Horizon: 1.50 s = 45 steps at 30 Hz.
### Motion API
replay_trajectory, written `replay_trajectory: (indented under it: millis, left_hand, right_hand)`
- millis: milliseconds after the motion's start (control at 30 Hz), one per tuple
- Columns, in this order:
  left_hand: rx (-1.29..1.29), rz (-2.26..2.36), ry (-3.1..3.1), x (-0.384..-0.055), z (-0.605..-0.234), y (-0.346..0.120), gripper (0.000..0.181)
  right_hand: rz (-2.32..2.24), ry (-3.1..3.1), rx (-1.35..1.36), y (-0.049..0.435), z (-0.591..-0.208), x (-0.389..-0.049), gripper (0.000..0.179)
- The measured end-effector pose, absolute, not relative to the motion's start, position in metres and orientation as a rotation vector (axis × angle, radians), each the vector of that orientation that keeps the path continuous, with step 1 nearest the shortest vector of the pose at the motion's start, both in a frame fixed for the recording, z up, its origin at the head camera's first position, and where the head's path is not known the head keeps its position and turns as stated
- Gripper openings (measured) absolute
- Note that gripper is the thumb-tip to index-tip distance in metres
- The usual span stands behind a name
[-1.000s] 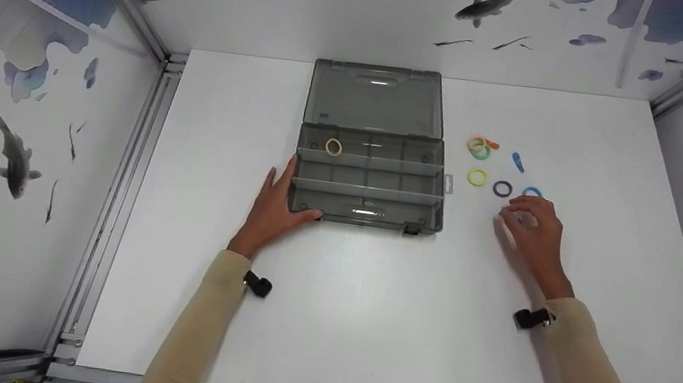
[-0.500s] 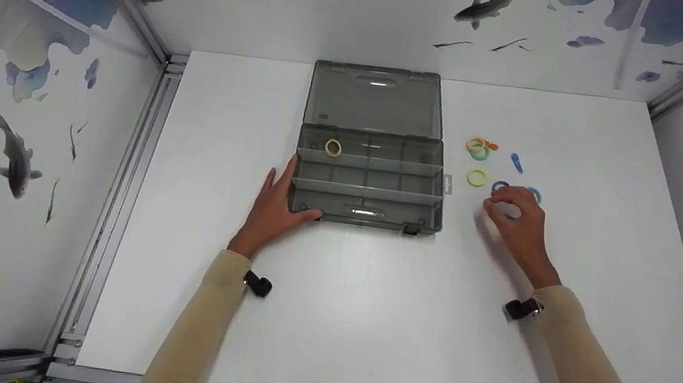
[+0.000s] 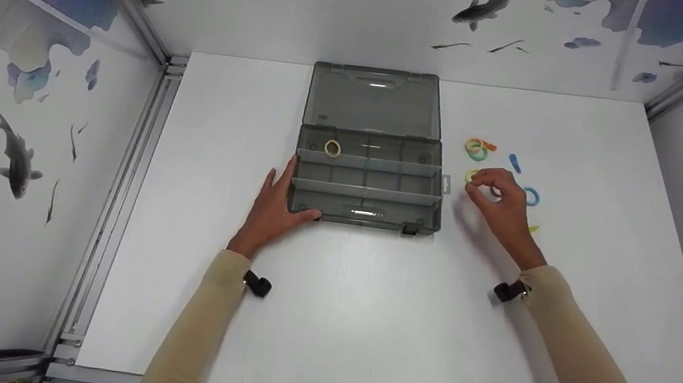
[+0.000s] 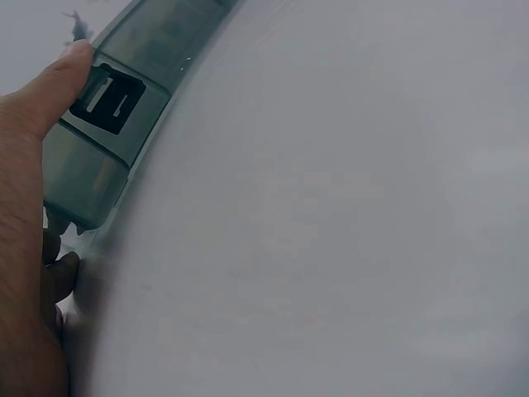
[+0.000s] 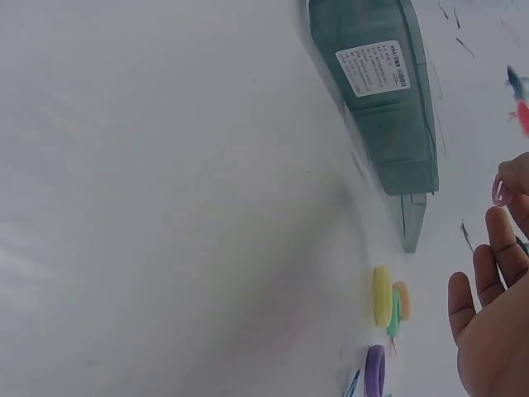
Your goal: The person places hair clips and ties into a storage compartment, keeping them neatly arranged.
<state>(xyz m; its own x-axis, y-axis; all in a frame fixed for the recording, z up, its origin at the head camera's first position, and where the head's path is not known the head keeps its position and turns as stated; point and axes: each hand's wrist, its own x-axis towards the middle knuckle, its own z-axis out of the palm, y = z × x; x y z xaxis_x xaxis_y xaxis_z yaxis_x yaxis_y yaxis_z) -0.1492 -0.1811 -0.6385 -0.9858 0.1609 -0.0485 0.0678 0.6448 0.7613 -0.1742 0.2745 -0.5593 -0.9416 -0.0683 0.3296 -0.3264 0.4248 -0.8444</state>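
A grey see-through compartment box (image 3: pixel 365 207) lies with its lid (image 3: pixel 374 100) raised. My left hand (image 3: pixel 270 219) holds its near left corner, fingers along the side and thumb by the front latch (image 4: pixel 109 99). In the back row of the box is a beige hair tie (image 3: pixel 326 151). My right hand (image 3: pixel 504 212), right of the box, pinches a small pink piece with an open middle (image 5: pixel 499 191) between thumb and index finger; its exact kind I cannot tell. Under and beside this hand lie a yellow-green hair tie (image 5: pixel 382 296) and a purple hair tie (image 5: pixel 375 370).
Right of the box are a blue hair tie (image 3: pixel 532 197), an orange-beige hair tie (image 3: pixel 471 145) overlapping a green hair tie (image 3: pixel 478 156), an orange clip (image 3: pixel 490 147), a blue clip (image 3: pixel 514 163) and a small yellow piece (image 3: pixel 534 228). Printed panels enclose the white table (image 3: pixel 327 329).
My right hand has moved left and away from me, toward the box, passing over the purple hair tie and uncovering the small yellow piece. My left hand stays at the box corner.
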Motion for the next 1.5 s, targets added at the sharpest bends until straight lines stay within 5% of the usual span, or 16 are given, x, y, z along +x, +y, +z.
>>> replay_trajectory:
  millis: [1300,1500]
  left_hand:
    - [0.123,1.270,2.743,-0.146,-0.647,-0.182,0.125]
    - [0.127,1.278,2.754,-0.150,-0.644,-0.181,0.125]
  right_hand:
    - [1.669,-2.403,0.771,0.196,-0.543,-0.223,0.003]
    - [1.633,-2.454,0.843,0.192,-0.565,-0.246,0.005]
